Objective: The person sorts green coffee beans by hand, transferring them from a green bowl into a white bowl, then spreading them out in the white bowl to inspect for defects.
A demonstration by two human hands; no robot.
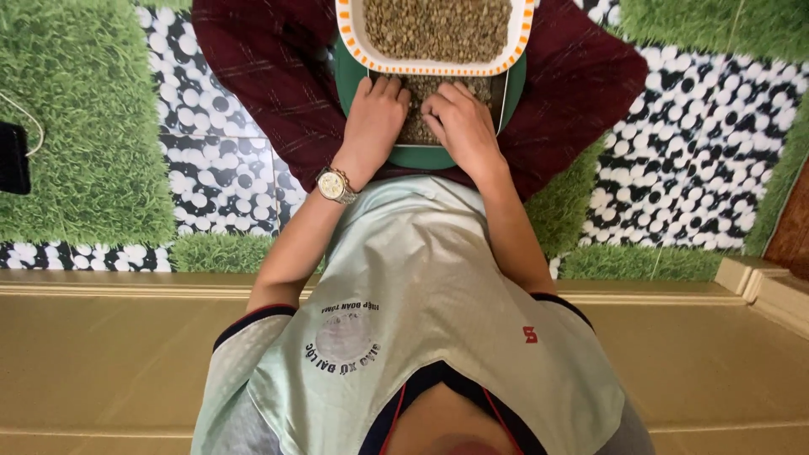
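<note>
Because the green tray [425, 156] rests on the lap, across legs crossed under dark red cloth [270, 67], both hands can work straight down into it without reaching. From where I watch, the left hand [377, 114] lies knuckles up on the tray's left part, fingers curled together and bent down into the small greenish-brown beans [419, 126] spread there; I cannot tell whether the fingertips pinch a single bean, since they are hidden under the knuckles. The right hand [462, 122] sits just beside it, almost touching, fingers likewise drawn together and tipped into the same patch of beans. A gold wristwatch [334, 184] shows on the left wrist.

Just beyond the hands, a white bowl with an orange-dashed rim [350, 38] stands on the far part of the tray, filled with more of the same beans [438, 25]. I judge it is kept that close so beans can pass between bowl and tray with a short move of the fingers.

The person wears a pale green shirt [421, 278] and sits against a tan ledge [109, 354], on a floor of fake grass [76, 126] and black-and-white pebble tiles [699, 143]. At the left edge lies a dark object [13, 156] with a thin white cord, well apart from the work.
</note>
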